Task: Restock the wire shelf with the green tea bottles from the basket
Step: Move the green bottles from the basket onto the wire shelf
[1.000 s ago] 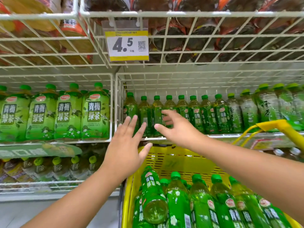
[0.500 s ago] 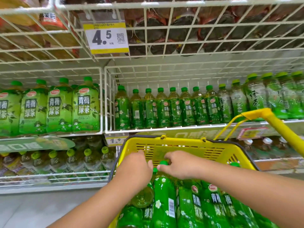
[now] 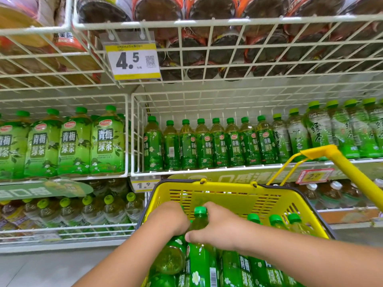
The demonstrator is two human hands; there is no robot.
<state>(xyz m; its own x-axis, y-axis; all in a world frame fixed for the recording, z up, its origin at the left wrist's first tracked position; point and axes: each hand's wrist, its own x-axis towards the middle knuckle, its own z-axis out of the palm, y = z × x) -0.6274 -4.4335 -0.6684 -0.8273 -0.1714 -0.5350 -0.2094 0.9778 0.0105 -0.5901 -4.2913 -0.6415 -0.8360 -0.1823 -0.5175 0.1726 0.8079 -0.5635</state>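
A yellow basket (image 3: pixel 217 195) at the bottom centre holds several green tea bottles lying and leaning. My right hand (image 3: pixel 217 228) is closed around the neck of one green tea bottle (image 3: pixel 200 257) with a green cap. My left hand (image 3: pixel 169 220) is closed on a second bottle (image 3: pixel 170 255) right beside it; its cap is hidden under the fingers. Above the basket, the white wire shelf (image 3: pixel 186 172) carries a row of matching small green tea bottles (image 3: pixel 219 146).
Large green tea bottles (image 3: pixel 74 143) fill the shelf bay at left. Other green bottles (image 3: pixel 342 129) stand at right. A 4.5 price tag (image 3: pixel 132 61) hangs from the upper wire rack. The yellow basket handle (image 3: pixel 342 162) rises at right. Water bottles sit on the lower shelf.
Both hands came down from the shelf into the basket and closed on bottles. Since half a second ago the grip has tightened and the view tilted slightly up.
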